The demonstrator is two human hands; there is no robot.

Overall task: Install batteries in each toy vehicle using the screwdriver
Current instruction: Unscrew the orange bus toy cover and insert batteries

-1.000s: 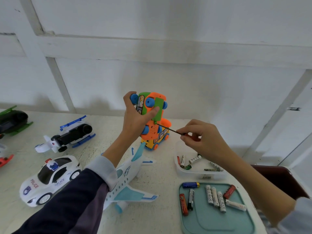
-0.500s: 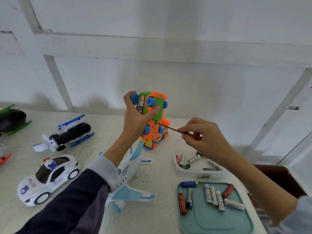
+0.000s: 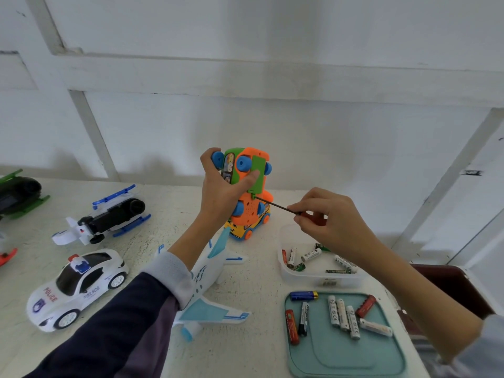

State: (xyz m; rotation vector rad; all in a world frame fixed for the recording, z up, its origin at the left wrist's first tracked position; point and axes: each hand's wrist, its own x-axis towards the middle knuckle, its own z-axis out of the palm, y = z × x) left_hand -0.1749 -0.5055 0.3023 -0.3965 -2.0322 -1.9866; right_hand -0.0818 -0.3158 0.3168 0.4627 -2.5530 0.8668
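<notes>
Above the counter's far edge, the orange toy vehicle is gripped underside-out by the left hand, thumb pressed on its green battery cover to steady it. The screwdriver is pinched by right hand fingers, its tip set at the cover's screw.

The screwdriver shows only its thin shaft — the right hand covers nearly all of the red handle, and the tip at the cover is too small to read. The left hand hides one side of the orange toy, which in turn blocks most of the yellow car behind it. The left edge cuts off the green helicopter and a red piece — the forearm covers the plane mid-body.
</notes>
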